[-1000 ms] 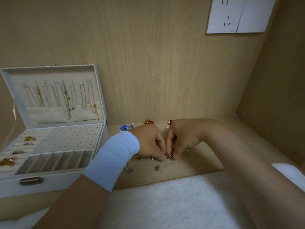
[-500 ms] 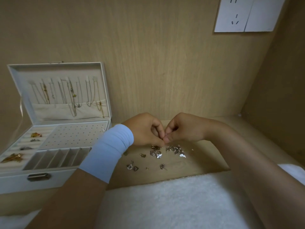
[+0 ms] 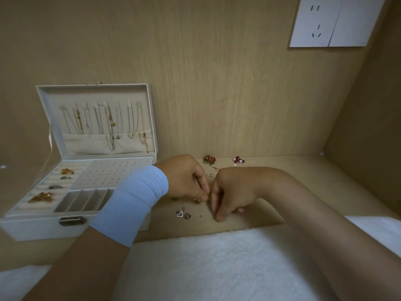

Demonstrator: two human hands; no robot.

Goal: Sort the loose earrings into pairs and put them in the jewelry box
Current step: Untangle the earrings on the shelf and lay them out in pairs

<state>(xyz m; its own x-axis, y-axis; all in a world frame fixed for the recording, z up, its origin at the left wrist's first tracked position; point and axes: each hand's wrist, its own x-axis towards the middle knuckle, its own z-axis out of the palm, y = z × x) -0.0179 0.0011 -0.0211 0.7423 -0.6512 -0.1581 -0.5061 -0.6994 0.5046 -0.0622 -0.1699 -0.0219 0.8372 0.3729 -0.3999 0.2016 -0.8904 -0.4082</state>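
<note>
Left hand (image 3: 184,179): reaching over the worktop (image 3: 314,170), fingers curling down, grip pinching a small dark earring (image 3: 209,191).
Right hand (image 3: 232,192): knuckles facing up, fingers curling, grip pinching the same earring.
Loose earrings (image 3: 183,214): lying on the worktop around both hands.
Jewelry box (image 3: 32,229): standing open at left, beside the left forearm.

Jewelry box (image 3: 32,229): one
Hands (image 3: 184,177): two
Heart earrings (image 3: 180,213): two
Wall plates (image 3: 314,22): two
Ring-roll pieces (image 3: 41,197): four
</note>
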